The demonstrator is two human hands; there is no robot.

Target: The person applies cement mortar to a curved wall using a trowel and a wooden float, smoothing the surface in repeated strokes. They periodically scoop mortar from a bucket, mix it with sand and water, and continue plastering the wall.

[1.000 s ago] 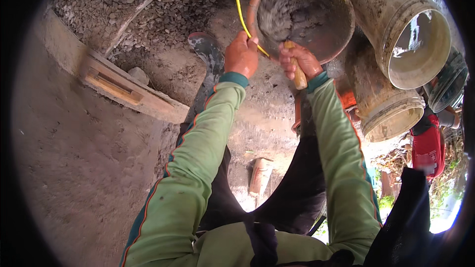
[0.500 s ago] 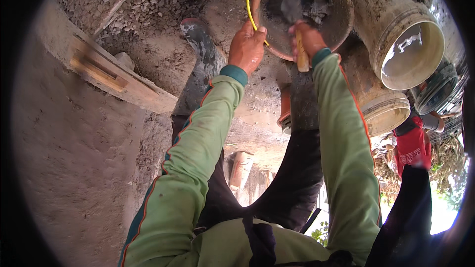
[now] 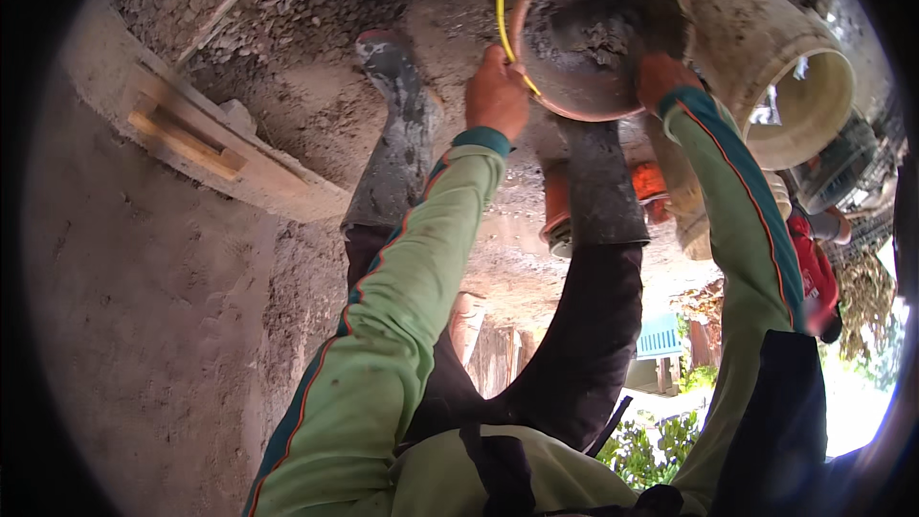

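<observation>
A round reddish-brown bucket [image 3: 518,14] with a yellow handle [image 3: 502,0] stands at the top of the view, dark wet mortar [image 3: 598,33] in its bottom. At the near left of the rim, my left hand [image 3: 498,96] is closed, gripping the edge by the yellow handle. My right hand [image 3: 662,81] reaches over the near right rim with its fingers curled down inside. The wooden-handled trowel it held a moment ago is hidden behind the hand and sleeve.
Off-white buckets [image 3: 814,124] lie tipped on the right, beside a dark crate [image 3: 838,168]. Another person's red garment [image 3: 812,268] shows at the right edge. Gravel [image 3: 278,14] lies upper left, near a wooden board [image 3: 182,144]. Orange containers [image 3: 556,201] stand by my right boot [image 3: 601,182].
My right hand has swung right, from the bucket's near middle to its right side, and the trowel's handle has gone out of sight. My left hand and the bucket have shifted slightly right.
</observation>
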